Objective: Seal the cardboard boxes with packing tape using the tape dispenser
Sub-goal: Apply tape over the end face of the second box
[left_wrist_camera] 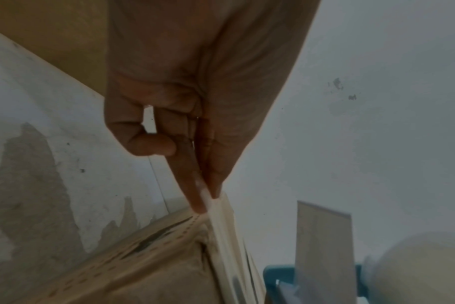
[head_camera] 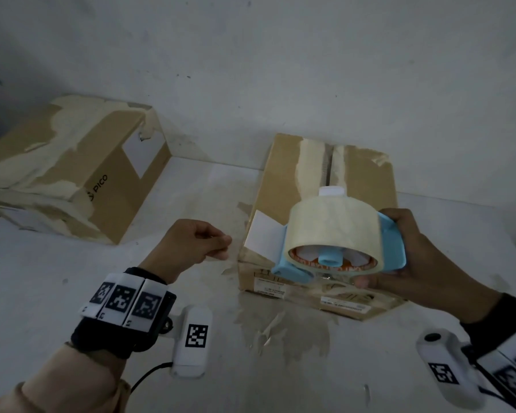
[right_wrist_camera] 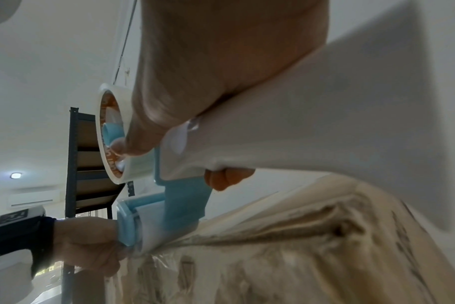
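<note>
My right hand [head_camera: 414, 248] grips the handle of the blue tape dispenser [head_camera: 393, 248], which carries a wide roll of clear tape [head_camera: 334, 231]. It hovers over the near left edge of a closed cardboard box [head_camera: 283, 174] with old tape along its seam. My left hand [head_camera: 222, 248] pinches the free end of the tape [left_wrist_camera: 221, 216] between thumb and forefinger, just left of that box's corner [left_wrist_camera: 156, 257]. In the right wrist view the dispenser's mouth [right_wrist_camera: 133, 222] sits close to the left hand [right_wrist_camera: 91, 246], above the box [right_wrist_camera: 299, 257].
A second cardboard box [head_camera: 72, 162], marked PICO and patched with old tape, stands tilted at the back left. Both boxes rest on a white table [head_camera: 191, 198] against a pale wall, with tape residue [head_camera: 280, 332] on the surface in front of the near box.
</note>
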The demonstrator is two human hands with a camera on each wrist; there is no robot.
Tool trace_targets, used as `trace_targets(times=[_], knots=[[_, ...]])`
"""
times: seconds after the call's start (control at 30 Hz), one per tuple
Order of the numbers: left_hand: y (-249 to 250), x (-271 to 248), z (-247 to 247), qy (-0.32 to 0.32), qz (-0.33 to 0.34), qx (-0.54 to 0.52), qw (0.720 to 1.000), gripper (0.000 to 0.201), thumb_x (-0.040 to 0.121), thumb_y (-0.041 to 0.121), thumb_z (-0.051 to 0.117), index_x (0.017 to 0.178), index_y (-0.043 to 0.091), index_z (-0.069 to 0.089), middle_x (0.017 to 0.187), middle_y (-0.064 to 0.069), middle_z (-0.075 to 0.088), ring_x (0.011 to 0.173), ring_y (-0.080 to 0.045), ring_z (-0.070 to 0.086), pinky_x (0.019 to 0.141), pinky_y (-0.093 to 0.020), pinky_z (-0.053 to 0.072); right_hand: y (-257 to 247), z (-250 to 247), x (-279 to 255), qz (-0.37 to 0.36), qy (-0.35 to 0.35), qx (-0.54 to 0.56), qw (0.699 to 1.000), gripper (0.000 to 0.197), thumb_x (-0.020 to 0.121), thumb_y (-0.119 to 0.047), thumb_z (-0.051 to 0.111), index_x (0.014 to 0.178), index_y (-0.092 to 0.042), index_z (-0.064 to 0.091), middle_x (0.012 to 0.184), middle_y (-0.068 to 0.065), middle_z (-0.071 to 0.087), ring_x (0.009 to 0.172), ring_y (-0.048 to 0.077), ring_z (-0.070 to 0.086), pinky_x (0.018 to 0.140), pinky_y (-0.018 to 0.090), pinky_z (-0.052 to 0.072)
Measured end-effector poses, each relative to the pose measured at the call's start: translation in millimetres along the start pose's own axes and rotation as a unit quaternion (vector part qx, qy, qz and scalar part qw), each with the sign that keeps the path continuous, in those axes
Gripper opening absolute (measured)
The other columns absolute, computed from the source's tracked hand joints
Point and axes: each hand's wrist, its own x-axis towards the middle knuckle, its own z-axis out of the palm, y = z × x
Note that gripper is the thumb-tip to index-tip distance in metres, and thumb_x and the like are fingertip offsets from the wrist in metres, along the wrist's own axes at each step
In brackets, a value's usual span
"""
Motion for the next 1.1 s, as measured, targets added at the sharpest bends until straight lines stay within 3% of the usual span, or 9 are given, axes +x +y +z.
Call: trace_targets(times=[0.07, 0.13, 0.2, 0.37, 0.5, 0.63, 0.83, 1.1], knots=[[-1, 0, 0, -0.001, -0.003, -0.003, 1.000, 0.007, 0.082, 0.011, 0.066, 0.080, 0.004, 0.066, 0.050, 0.002, 0.067, 0.039, 0.001, 0.054, 0.039, -0.010, 0.034, 1, 0, 0, 0.003, 0.003, 0.003, 1.000, 0.071, 0.045, -0.079, 0.067, 0.101, -0.063, 0.028, 0.103, -0.032, 0.054, 0.086, -0.008, 0.060, 0.062, 0.012, 0.052], [-2, 0, 0, -0.001, -0.004, -0.007, 1.000, 0.007, 0.082, 0.010, 0.066, 0.078, 0.004, 0.066, 0.050, 0.001, 0.067, 0.039, 0.001, 0.054, 0.039, -0.009, 0.034, 0, 0, 0, 0.009, 0.012, 0.002, 1.000, 0.079, 0.044, -0.079, 0.068, 0.107, -0.049, 0.029, 0.100, -0.015, 0.057, 0.086, -0.008, 0.060, 0.062, 0.012, 0.052], [-3, -1, 0, 0.001, -0.005, -0.016, 1.000, 0.008, 0.082, 0.010, 0.066, 0.075, 0.006, 0.066, 0.050, 0.000, 0.067, 0.042, 0.000, 0.058, 0.040, -0.009, 0.034, -1, 0, 1, 0.012, 0.013, -0.004, 1.000, 0.082, 0.044, -0.079, 0.067, 0.107, -0.040, 0.030, 0.098, -0.012, 0.056, 0.085, -0.009, 0.060, 0.061, 0.011, 0.051], [-6, -3, 2, 0.006, -0.009, -0.030, 0.999, 0.011, 0.082, 0.011, 0.066, 0.071, 0.010, 0.066, 0.050, 0.001, 0.068, 0.049, 0.000, 0.063, 0.042, -0.010, 0.035, -4, -1, 1, 0.014, -0.013, 0.006, 1.000, 0.068, 0.046, -0.077, 0.068, 0.099, -0.065, 0.028, 0.102, -0.037, 0.052, 0.086, -0.006, 0.061, 0.062, 0.014, 0.053], [-7, -6, 4, 0.001, -0.020, -0.043, 0.999, 0.012, 0.083, 0.012, 0.064, 0.071, 0.011, 0.066, 0.050, 0.003, 0.067, 0.049, 0.001, 0.063, 0.047, -0.013, 0.036, -3, -2, 1, 0.013, -0.017, 0.004, 1.000, 0.068, 0.046, -0.076, 0.069, 0.099, -0.066, 0.028, 0.103, -0.036, 0.052, 0.088, -0.004, 0.061, 0.063, 0.019, 0.056], [-7, -6, 3, 0.002, -0.018, -0.046, 0.999, 0.013, 0.084, 0.012, 0.063, 0.071, 0.011, 0.066, 0.051, 0.003, 0.068, 0.048, 0.002, 0.062, 0.055, -0.019, 0.036, -9, -2, 1, -0.002, -0.022, -0.008, 1.000, 0.066, 0.048, -0.078, 0.067, 0.100, -0.067, 0.026, 0.104, -0.041, 0.050, 0.088, -0.010, 0.059, 0.062, 0.012, 0.053], [-10, -6, 5, 0.004, -0.020, -0.046, 0.999, 0.013, 0.085, 0.010, 0.062, 0.073, 0.009, 0.066, 0.051, 0.008, 0.068, 0.048, 0.001, 0.062, 0.055, -0.019, 0.037, -8, 0, -2, 0.001, -0.015, -0.005, 1.000, 0.066, 0.048, -0.078, 0.065, 0.100, -0.068, 0.026, 0.103, -0.042, 0.050, 0.087, -0.011, 0.058, 0.061, 0.008, 0.050], [-29, 0, 11, -0.036, -0.075, -0.076, 0.994, 0.011, 0.086, 0.018, 0.061, 0.079, 0.010, 0.065, 0.054, 0.007, 0.066, 0.052, 0.003, 0.062, 0.058, -0.018, 0.037, -1, 2, -6, 0.028, -0.014, -0.022, 0.999, 0.071, 0.045, -0.080, 0.066, 0.101, -0.068, 0.024, 0.103, -0.037, 0.051, 0.087, -0.004, 0.061, 0.062, 0.021, 0.056]])
